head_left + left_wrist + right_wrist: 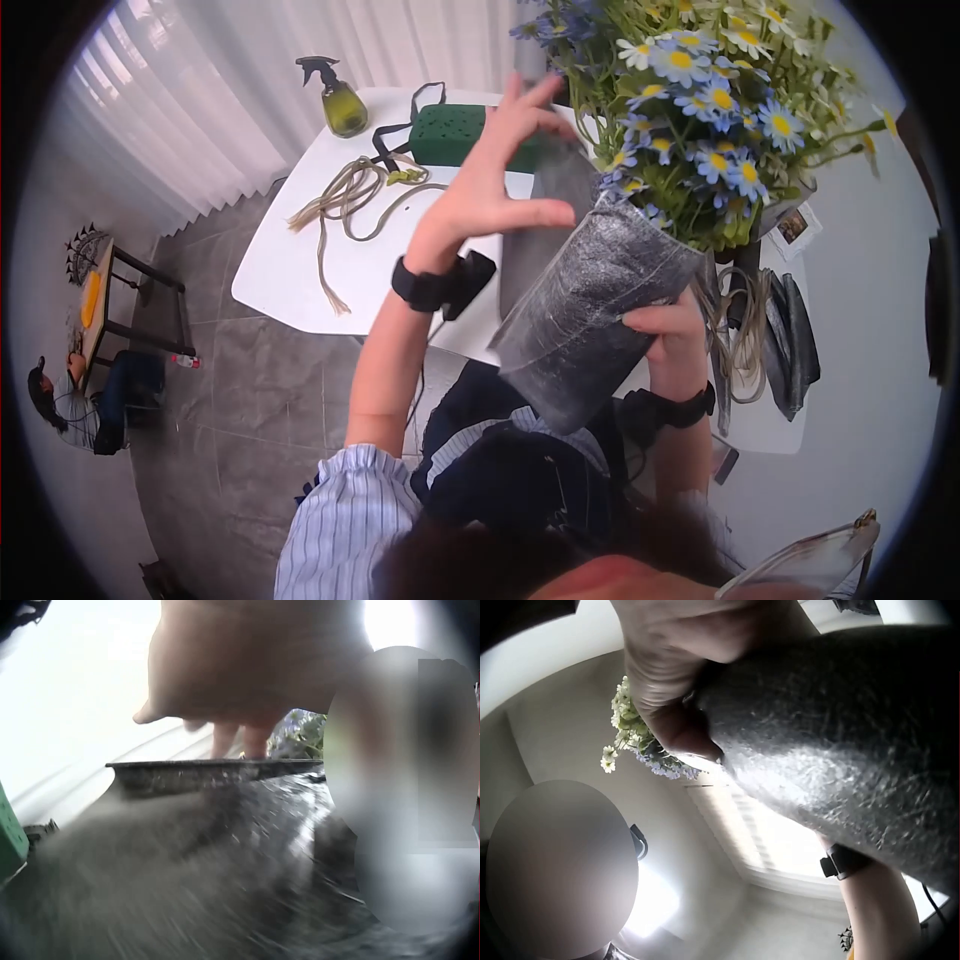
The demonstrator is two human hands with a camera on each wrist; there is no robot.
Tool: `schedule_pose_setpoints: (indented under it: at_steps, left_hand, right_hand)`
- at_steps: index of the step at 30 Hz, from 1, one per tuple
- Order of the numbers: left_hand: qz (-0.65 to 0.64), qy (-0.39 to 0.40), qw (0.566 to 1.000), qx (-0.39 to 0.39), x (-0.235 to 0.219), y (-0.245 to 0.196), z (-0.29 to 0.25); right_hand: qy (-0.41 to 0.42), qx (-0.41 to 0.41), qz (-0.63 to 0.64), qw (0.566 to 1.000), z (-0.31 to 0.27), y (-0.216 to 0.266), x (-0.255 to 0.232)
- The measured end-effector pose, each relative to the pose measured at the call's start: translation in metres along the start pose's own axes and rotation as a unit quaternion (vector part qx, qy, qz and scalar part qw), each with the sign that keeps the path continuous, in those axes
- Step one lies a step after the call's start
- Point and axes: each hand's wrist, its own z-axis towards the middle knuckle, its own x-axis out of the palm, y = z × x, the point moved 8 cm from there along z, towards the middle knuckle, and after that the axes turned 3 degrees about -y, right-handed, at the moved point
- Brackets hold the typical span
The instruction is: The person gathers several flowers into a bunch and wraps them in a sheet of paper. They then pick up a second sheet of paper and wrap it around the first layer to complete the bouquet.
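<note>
A bunch of blue and white daisy-like flowers (715, 110) stands in a dark grey, silvery wrapping sheet (600, 300), tilted up to the right above the table. My right hand (675, 335) grips the wrapped bunch from the right, thumb across its front; the other fingers are hidden behind it. In the right wrist view that thumb presses on the shiny wrap (817, 757). My left hand (490, 175) is spread beside the wrap's upper left edge, thumb and fingers apart. A blurred flap of the sheet (172, 847) lies below this hand in the left wrist view.
On the white table (290, 270) are a green spray bottle (346, 108), a green block (445, 135) with a dark strap, and a tangle of beige cord (345, 190). More cord (745, 320) and dark rolls (790, 345) lie right. A seated person (80, 405) is far left.
</note>
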Motion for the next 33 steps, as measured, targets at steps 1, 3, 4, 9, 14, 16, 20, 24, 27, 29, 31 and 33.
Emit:
schedule_pose_setpoints:
  at_steps: [1,3,4,9,14,16,20,24,27,29,31,33]
  left_hand:
    - [0.016,0.05,0.999,-0.012,0.0,0.007,0.001]
    - [-0.045,0.075,0.996,-0.001,-0.002,0.018,0.0]
    - [-0.109,0.082,0.987,-0.084,-0.002,0.025,-0.006]
    - [-0.118,0.025,0.977,-0.178,-0.017,0.037,-0.019]
    - [-0.024,0.029,0.985,-0.168,-0.029,0.04,-0.014]
    - [0.001,0.031,0.99,-0.136,-0.027,0.043,-0.011]
    - [0.247,-0.18,0.951,0.038,-0.046,0.001,-0.019]
    - [0.249,-0.361,0.897,0.059,-0.057,-0.051,-0.049]
    - [0.145,-0.348,0.925,0.048,-0.037,-0.054,-0.057]
    - [0.064,-0.372,0.926,0.023,-0.022,-0.05,-0.064]
    - [0.023,-0.333,0.942,0.01,-0.002,-0.054,-0.066]
    - [-0.01,-0.312,0.95,-0.008,0.017,-0.063,-0.067]
  right_hand:
    - [0.002,0.009,0.03,1.0,0.0,-0.003,-0.004]
    - [0.005,0.024,0.089,0.996,0.004,-0.008,-0.014]
    - [0.03,0.039,0.123,0.991,0.006,-0.012,-0.019]
    - [0.087,0.105,0.302,0.943,0.01,-0.034,-0.033]
    - [0.08,0.104,0.256,0.958,0.017,-0.048,-0.036]
    - [0.083,0.103,0.26,0.957,0.016,-0.044,-0.03]
    - [-0.082,0.136,0.077,0.984,0.002,-0.037,-0.07]
    - [-0.186,-0.024,-0.075,0.979,-0.003,0.03,-0.053]
    - [-0.236,-0.132,-0.173,0.947,-0.003,0.072,-0.047]
    - [-0.252,-0.123,-0.248,0.927,0.001,0.083,-0.034]
    - [-0.244,-0.112,-0.328,0.906,0.016,0.087,-0.039]
    - [-0.173,-0.158,-0.393,0.889,0.031,0.085,-0.034]
